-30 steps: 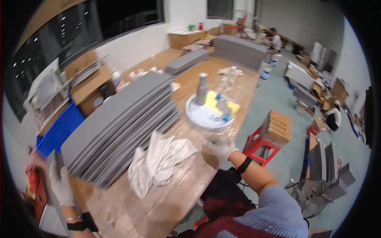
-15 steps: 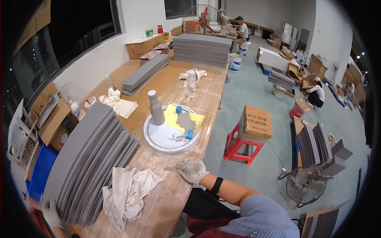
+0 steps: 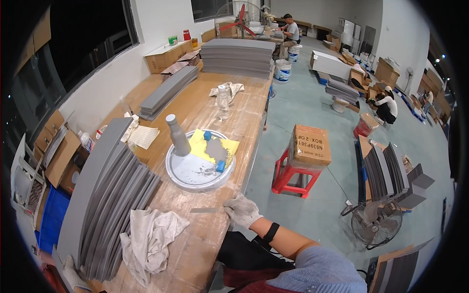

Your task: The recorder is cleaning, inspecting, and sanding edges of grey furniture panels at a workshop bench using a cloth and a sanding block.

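A leaning row of long grey panels [image 3: 110,195] stands on the left of the wooden worktable [image 3: 195,249]. At its near lower end my left hand [image 3: 73,277], in a white glove, is closed on the edge of the outermost panel; part of the grip is hidden. My gloved right hand [image 3: 243,211] is by the table's right edge, its fingers loosely apart and holding nothing. Just left of it a thin flat grey strip [image 3: 204,210] lies on the table. A crumpled white cloth [image 3: 151,241] rests beside the panels.
A round white lid [image 3: 190,176] carries a grey bottle [image 3: 179,136], a yellow sheet [image 3: 199,146] with grey paste and small blue blocks. Beyond stand a clear bottle [image 3: 223,102] and stacked grey boards [image 3: 237,58]. Right of the table are a carton [image 3: 310,146] on a red stool [image 3: 288,183] and a fan [image 3: 376,224].
My right hand has let go of the flat grey strip and drawn away to the right. The outermost panel has shifted slightly upward with my left hand on it. The view has turned a little.
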`<action>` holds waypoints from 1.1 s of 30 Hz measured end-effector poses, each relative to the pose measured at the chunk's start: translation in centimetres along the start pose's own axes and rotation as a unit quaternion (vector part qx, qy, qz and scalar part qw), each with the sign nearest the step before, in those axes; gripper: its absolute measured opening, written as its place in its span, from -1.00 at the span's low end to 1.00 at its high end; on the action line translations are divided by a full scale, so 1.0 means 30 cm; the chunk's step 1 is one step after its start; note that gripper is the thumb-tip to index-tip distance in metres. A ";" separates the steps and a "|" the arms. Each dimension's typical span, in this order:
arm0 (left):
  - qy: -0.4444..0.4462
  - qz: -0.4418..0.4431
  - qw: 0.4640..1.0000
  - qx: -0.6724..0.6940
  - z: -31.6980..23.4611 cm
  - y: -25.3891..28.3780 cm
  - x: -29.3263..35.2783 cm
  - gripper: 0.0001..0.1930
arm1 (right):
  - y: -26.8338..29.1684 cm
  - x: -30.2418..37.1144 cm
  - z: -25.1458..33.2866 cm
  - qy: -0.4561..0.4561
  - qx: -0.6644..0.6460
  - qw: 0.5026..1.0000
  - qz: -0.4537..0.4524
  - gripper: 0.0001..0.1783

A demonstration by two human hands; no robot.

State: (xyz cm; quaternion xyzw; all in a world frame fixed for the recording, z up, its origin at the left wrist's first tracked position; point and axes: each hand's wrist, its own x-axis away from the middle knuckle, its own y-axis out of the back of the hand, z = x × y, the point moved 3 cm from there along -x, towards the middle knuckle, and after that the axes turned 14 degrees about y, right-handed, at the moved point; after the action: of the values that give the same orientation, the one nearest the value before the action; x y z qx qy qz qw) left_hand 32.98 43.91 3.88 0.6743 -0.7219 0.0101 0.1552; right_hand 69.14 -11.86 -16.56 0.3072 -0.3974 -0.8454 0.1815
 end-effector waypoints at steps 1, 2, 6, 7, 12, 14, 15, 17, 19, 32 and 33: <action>0.029 0.101 0.994 0.035 0.021 0.023 -0.027 -0.60 | 0.005 -0.006 0.007 0.003 0.000 1.000 -0.002 -0.82; 0.058 0.200 0.976 0.068 0.041 0.045 -0.049 -0.55 | 0.007 -0.012 0.019 0.021 -0.002 1.000 0.009 -0.81; 0.035 0.283 0.949 0.137 0.054 -0.032 0.144 -0.52 | 0.005 -0.021 0.014 0.018 0.012 0.999 0.040 -0.80; 0.052 0.292 0.935 0.196 0.047 -0.092 0.246 -0.51 | -0.008 -0.031 -0.015 0.019 0.008 0.999 0.044 -0.80; -0.044 0.167 0.976 0.137 0.048 -0.162 0.437 -0.76 | -0.030 -0.034 -0.034 0.043 0.037 0.998 0.013 -0.76; -0.007 0.166 0.967 0.194 0.066 -0.213 0.459 -0.77 | -0.011 -0.052 -0.034 0.032 0.007 0.999 0.019 -0.74; 0.020 0.183 0.947 0.264 0.076 -0.229 0.473 -0.73 | -0.008 -0.060 -0.049 0.022 -0.006 1.000 0.017 -0.73; 0.017 0.170 0.948 0.269 0.142 -0.144 0.513 -0.73 | -0.006 -0.079 -0.052 0.015 -0.018 1.000 0.016 -0.72; 0.024 0.129 0.938 0.321 0.223 -0.037 0.548 -0.73 | -0.014 -0.099 -0.058 -0.063 -0.064 0.991 0.095 -0.66; 0.094 0.159 0.913 0.363 0.571 0.550 1.011 -0.21 | -0.044 -0.048 0.295 0.086 0.130 0.983 0.094 -0.69; 0.094 0.165 0.910 0.369 0.607 0.574 1.013 -0.21 | 0.003 -0.015 0.288 0.048 0.120 0.987 0.098 -0.70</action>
State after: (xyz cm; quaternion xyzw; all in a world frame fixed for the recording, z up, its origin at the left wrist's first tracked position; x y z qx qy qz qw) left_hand 11.05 11.89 -2.86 0.5510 -0.7497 0.3643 -0.0413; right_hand 63.74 -6.83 -12.05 0.3268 -0.5153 -0.7538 0.2437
